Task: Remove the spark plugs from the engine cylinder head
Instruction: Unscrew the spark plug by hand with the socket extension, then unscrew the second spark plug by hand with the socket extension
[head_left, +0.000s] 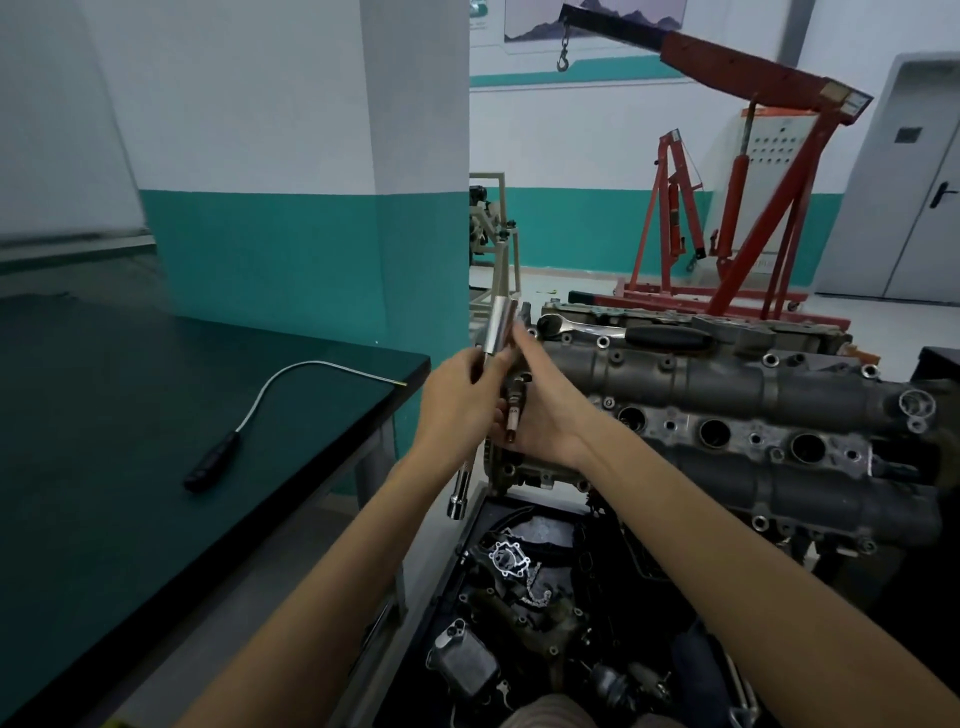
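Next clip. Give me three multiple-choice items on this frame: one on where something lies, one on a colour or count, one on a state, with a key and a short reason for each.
1. Where does the ratchet lie?
A. On top of the cylinder head
B. On the dark table
C. In the parts tray

2. What colour is the engine crane in the background?
A. Yellow
B. Red
C. Blue

3. What is the left hand doing?
A. Resting flat on the table
B. Hanging idle
C. Gripping the socket extension

Key:
1 A: the ratchet rests across the far edge of the cylinder head, not on the table, where only a flexible pickup tool lies.
2 B: its boom and legs are red.
3 C: its fingers are curled round the socket extension, while the right hand holds a spark plug.
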